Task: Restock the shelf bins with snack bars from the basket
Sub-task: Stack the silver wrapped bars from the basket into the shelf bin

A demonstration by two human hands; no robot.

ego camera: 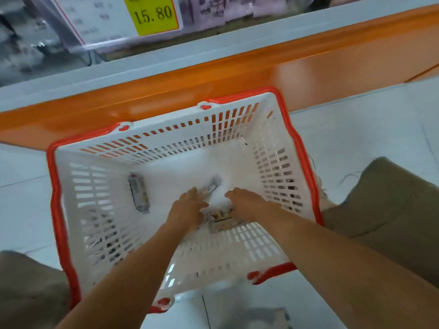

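Note:
A white basket with a red rim [306,162] stands on the floor against the shelf base. Several wrapped snack bars lie on its bottom. One snack bar [139,193] lies apart at the left. My left hand [187,207] reaches into the basket, and its fingertips close on the near end of a slanted bar [212,184]. My right hand [247,205] is low in the basket with its fingers bent down toward the floor of it and nothing plainly held. Between my two wrists lie two more bars [221,218], with my right thumb side touching them.
The orange shelf base [237,72] runs just behind the basket. Above it are clear bins with wrapped goods and a yellow price tag [152,15]. My knees in olive trousers [384,200] flank the basket on the white tiled floor.

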